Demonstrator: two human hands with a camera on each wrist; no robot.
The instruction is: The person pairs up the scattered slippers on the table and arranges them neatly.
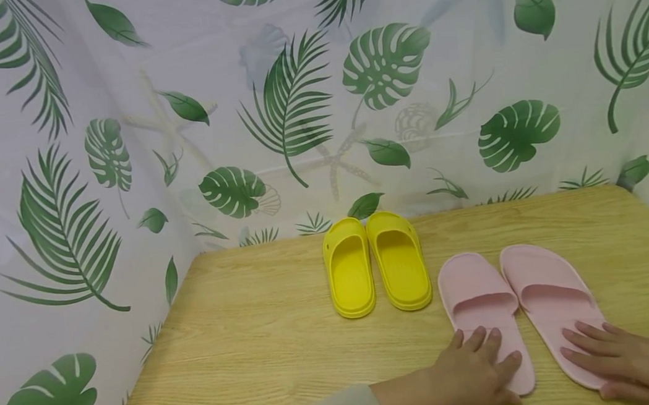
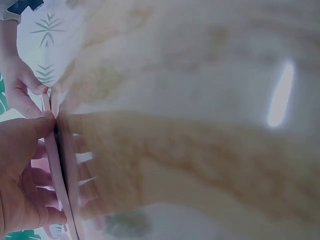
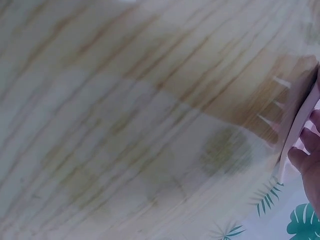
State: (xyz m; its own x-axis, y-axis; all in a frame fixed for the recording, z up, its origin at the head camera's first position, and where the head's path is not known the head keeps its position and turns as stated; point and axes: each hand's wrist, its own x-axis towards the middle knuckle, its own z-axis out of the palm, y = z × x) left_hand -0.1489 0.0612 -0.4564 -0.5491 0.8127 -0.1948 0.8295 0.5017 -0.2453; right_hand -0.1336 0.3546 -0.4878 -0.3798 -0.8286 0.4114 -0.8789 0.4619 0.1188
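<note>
Two pink slippers lie side by side at the right of the table in the head view, toes pointing away. On the insole of the left pink slipper (image 1: 474, 274) rests my left hand (image 1: 471, 367), its fingers spread and its thumb near the heel. My right hand (image 1: 641, 363) lies across the rear of the right pink slipper (image 1: 546, 269), fingers fairly straight, thumb by the heel edge. The left wrist view shows the left slipper (image 2: 57, 170) edge-on under the left fingers. From the right wrist, the right slipper's edge (image 3: 295, 127) shows beside the fingertips (image 3: 295, 156).
A pair of yellow slippers (image 1: 353, 275) stands farther back, left of the pink ones. The wood-grain table (image 1: 243, 331) meets a leaf-patterned cloth (image 1: 309, 129) at its back and left. Glare and reflections mark the tabletop in the wrist views.
</note>
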